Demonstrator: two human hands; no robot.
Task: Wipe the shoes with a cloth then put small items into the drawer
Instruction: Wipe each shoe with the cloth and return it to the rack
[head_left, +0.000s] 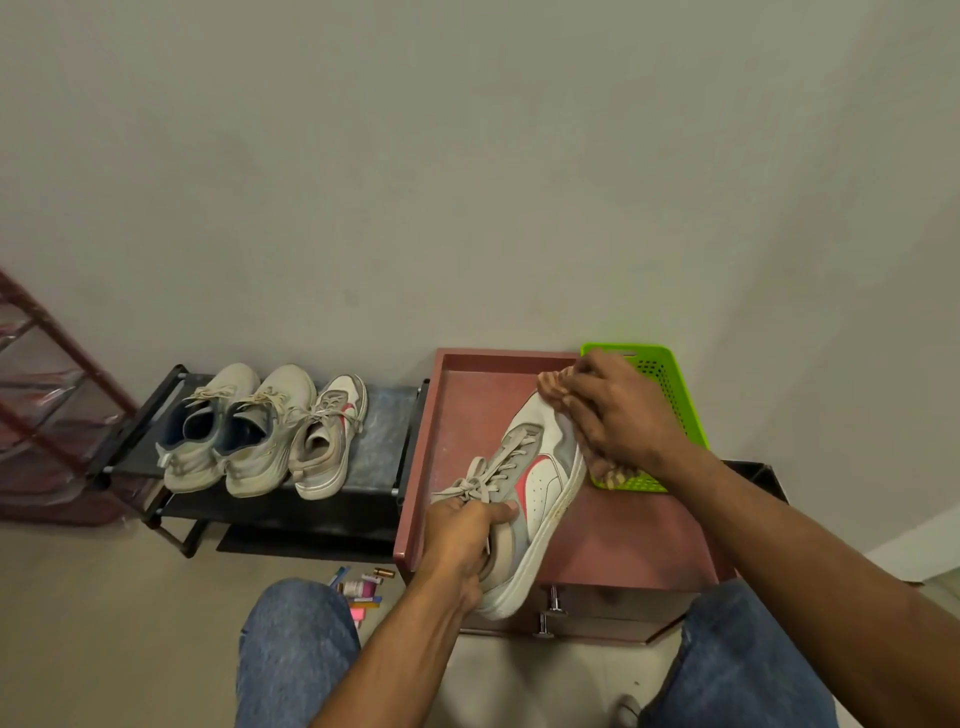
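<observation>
**Wiping the toe of the fourth sneaker**

The person sits low in front of a small reddish cabinet, knees in blue jeans either side of it. The left hand is clamped on the heel end of a white and grey sneaker with a red stripe, fingers tucked into the collar, holding it tilted above the cabinet top with the toe pointing to the far wall. The right hand is closed on a striped cloth and presses it against the toe and the right flank of that shoe; a loose end of the cloth hangs below the wrist, over a green perforated basket that sits at the far right of the cabinet top.

To the left, three more shoes stand in a row on a low black rack, the rightmost looking like the mate of the one in hand. Whether those are already wiped I cannot tell.

So the wiping step seems to be in hand. The small items, a cluster of little tubes and bottles, lie on the floor just left of the cabinet, near the left knee, untouched. The drawer, with its metal handles facing the person, is shut. Next, I'd judge, the cloth needs drawing along the sole edge, then the shoe set on the rack
</observation>
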